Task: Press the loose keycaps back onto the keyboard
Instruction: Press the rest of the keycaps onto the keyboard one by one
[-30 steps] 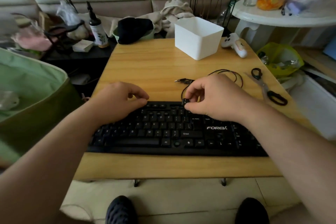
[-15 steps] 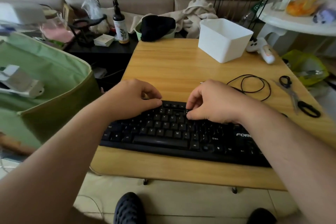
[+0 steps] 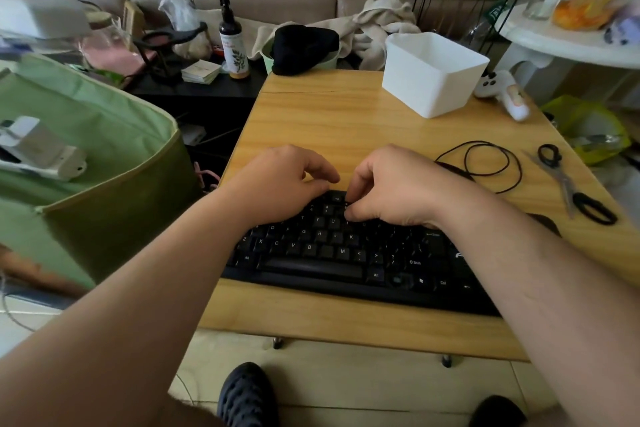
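Observation:
A black keyboard (image 3: 329,253) lies along the near edge of the wooden table (image 3: 329,121). My right hand (image 3: 398,187) hovers over its upper middle rows, thumb and forefinger pinching a small black keycap (image 3: 347,205) right at the key tops. My left hand (image 3: 280,184) rests on the keyboard's far left part with curled fingers and the thumb laid along the forefinger. Nothing shows inside it. Both hands hide the top rows beneath them.
A white plastic bin (image 3: 433,73) stands at the table's back right, a white game controller (image 3: 502,90) beside it. A coiled black cable (image 3: 485,163) and scissors (image 3: 568,184) lie to the right of my hands. A green fabric bag (image 3: 104,156) stands left of the table.
My right hand has carried the keycap leftward along the top rows and down to the keys, closer to my left hand. The camera has turned left. My left hand has stayed on the keyboard.

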The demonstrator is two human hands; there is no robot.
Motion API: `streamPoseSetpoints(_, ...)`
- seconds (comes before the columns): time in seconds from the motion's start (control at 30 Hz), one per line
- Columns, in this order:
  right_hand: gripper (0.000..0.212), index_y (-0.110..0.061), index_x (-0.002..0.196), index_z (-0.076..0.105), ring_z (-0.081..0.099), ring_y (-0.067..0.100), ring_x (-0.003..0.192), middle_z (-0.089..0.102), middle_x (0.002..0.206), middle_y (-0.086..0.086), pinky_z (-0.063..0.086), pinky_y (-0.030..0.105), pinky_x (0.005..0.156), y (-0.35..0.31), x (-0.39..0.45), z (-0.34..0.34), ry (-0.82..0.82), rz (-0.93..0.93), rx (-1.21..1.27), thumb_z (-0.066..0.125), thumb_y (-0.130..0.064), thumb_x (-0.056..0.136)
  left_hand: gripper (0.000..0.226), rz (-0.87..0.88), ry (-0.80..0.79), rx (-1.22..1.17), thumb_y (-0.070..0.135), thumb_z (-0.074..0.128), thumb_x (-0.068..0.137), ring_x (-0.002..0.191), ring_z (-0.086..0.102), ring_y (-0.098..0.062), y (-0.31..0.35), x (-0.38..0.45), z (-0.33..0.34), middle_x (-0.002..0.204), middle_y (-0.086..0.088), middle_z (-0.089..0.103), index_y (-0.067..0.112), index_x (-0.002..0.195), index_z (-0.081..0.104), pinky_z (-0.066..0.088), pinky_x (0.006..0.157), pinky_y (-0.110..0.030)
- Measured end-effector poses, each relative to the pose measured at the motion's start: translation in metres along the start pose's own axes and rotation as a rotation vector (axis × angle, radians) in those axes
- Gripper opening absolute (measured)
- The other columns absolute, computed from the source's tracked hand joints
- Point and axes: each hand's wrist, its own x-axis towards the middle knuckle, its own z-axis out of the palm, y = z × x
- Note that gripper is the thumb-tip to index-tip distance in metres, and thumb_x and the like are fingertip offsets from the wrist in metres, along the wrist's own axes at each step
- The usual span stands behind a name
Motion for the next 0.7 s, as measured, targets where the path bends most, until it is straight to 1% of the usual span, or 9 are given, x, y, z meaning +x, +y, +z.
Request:
streamPoseSetpoints(0.07, 0.015, -0.029, 0.081, 0.077, 0.064, 0.006, 0.078, 0.07, 0.084, -0.013, 0.043, 0.024, 0.061, -0.004, 0.0, 0.001, -0.009, -0.001, -0.008, 0.09, -0.032, 0.075, 0.019, -0.012, -0.011, -0.014, 0.032, 0.066, 0.1, 0.098, 0.058, 0.0, -0.004, 0.0, -0.003, 0.091, 0.035, 0.057, 0.042, 0.115, 0.074, 0.035, 0.073, -0.007)
streamPoseSetpoints(0.13, 0.015, -0.03, 0.08, 0.077, 0.064, 0.006, 0.078, 0.07, 0.084, -0.013, 0.043, 0.024, 0.06, -0.006, 0.001, 0.002, -0.012, 0.005, -0.021, 0.091, -0.032, 0.075, 0.018, -0.023, -0.031, -0.03, 0.034, 0.068, 0.099, 0.094, 0.06, 0.005, -0.005, -0.001, -0.004, 0.091, 0.031, 0.062, 0.042, 0.113, 0.075, 0.038, 0.072, -0.007)
streamPoseSetpoints(0.2, 0.015, -0.029, 0.08, 0.078, 0.063, 0.006, 0.078, 0.07, 0.084, -0.013, 0.042, 0.024, 0.06, -0.008, 0.001, 0.002, -0.016, 0.013, -0.029, 0.091, -0.031, 0.075, 0.015, -0.036, -0.057, -0.036, 0.037, 0.071, 0.096, 0.089, 0.06, 0.01, -0.005, -0.003, -0.004, 0.087, 0.028, 0.064, 0.043, 0.109, 0.076, 0.04, 0.069, -0.007)
streamPoseSetpoints(0.27, 0.015, -0.028, 0.079, 0.077, 0.064, 0.007, 0.077, 0.07, 0.081, -0.013, 0.043, 0.024, 0.06, -0.011, 0.001, 0.002, -0.024, 0.021, -0.039, 0.091, -0.03, 0.074, 0.014, -0.051, -0.075, -0.062, 0.043, 0.075, 0.092, 0.089, 0.061, 0.01, -0.003, -0.004, -0.003, 0.086, 0.026, 0.066, 0.043, 0.106, 0.077, 0.042, 0.069, -0.01)
streamPoseSetpoints(0.33, 0.016, -0.028, 0.077, 0.076, 0.063, 0.009, 0.076, 0.069, 0.079, -0.011, 0.042, 0.024, 0.059, -0.013, 0.002, 0.002, -0.031, 0.035, -0.052, 0.091, -0.029, 0.074, 0.018, -0.062, -0.09, -0.091, 0.049, 0.079, 0.087, 0.093, 0.062, 0.008, -0.001, -0.005, -0.002, 0.089, 0.025, 0.069, 0.044, 0.105, 0.077, 0.047, 0.075, -0.014)
streamPoseSetpoints(0.43, 0.018, -0.029, 0.076, 0.073, 0.061, 0.01, 0.077, 0.068, 0.082, -0.009, 0.04, 0.023, 0.058, -0.016, 0.002, 0.003, -0.025, 0.057, -0.07, 0.091, -0.027, 0.075, 0.022, -0.069, -0.104, -0.109, 0.053, 0.082, 0.083, 0.097, 0.063, 0.005, 0.0, -0.004, 0.0, 0.096, 0.025, 0.072, 0.047, 0.103, 0.076, 0.053, 0.087, -0.026)
streamPoseSetpoints(0.5, 0.018, -0.029, 0.075, 0.072, 0.061, 0.01, 0.077, 0.068, 0.083, -0.009, 0.04, 0.023, 0.058, -0.016, 0.002, 0.003, -0.014, 0.058, -0.068, 0.09, -0.027, 0.075, 0.023, -0.069, -0.106, -0.121, 0.051, 0.083, 0.083, 0.098, 0.063, 0.004, 0.001, -0.003, 0.002, 0.1, 0.024, 0.073, 0.047, 0.104, 0.076, 0.054, 0.089, -0.029)
streamPoseSetpoints(0.57, 0.016, -0.029, 0.074, 0.073, 0.061, 0.01, 0.078, 0.068, 0.083, -0.009, 0.04, 0.023, 0.058, -0.015, 0.002, 0.004, -0.006, 0.056, -0.056, 0.089, -0.026, 0.076, 0.024, -0.071, -0.112, -0.132, 0.048, 0.084, 0.083, 0.1, 0.062, 0.004, 0.001, -0.002, 0.002, 0.102, 0.023, 0.072, 0.045, 0.105, 0.076, 0.052, 0.087, -0.027)
streamPoseSetpoints(0.7, 0.014, -0.03, 0.074, 0.078, 0.061, 0.009, 0.083, 0.068, 0.087, -0.011, 0.042, 0.024, 0.06, -0.01, 0.001, 0.006, 0.009, 0.048, 0.006, 0.085, -0.019, 0.08, 0.026, -0.075, -0.12, -0.138, 0.046, 0.084, 0.084, 0.101, 0.06, 0.006, 0.001, -0.002, 0.002, 0.102, 0.025, 0.071, 0.043, 0.109, 0.076, 0.045, 0.079, -0.016)
